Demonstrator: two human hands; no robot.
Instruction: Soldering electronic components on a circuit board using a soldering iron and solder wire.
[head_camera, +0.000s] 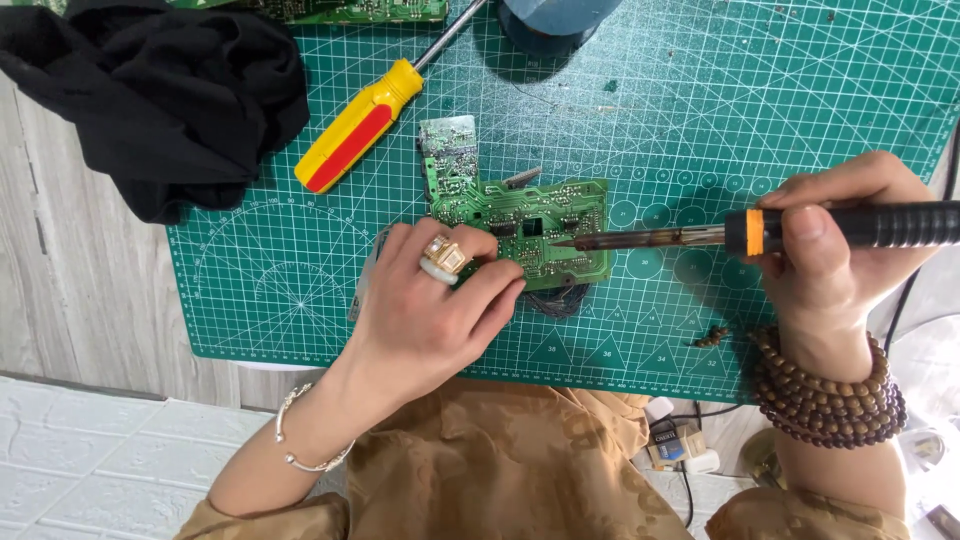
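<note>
The thin, stiff circuit board (525, 228) — light, fragile — lies pinned at its lower edge under the left hand (430, 310); the right hand (830, 255) is clamped around the soldering iron (700, 236).

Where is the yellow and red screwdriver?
In the head view, the screwdriver lies slanted on the green cutting mat, upper left, between the black cloth and the green circuit board.

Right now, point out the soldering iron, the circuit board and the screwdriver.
soldering iron (850, 227): head view, on its black handle.
circuit board (560, 205): head view, on the bare green upper edge.
screwdriver (360, 125): head view, on the yellow and red handle.
</note>
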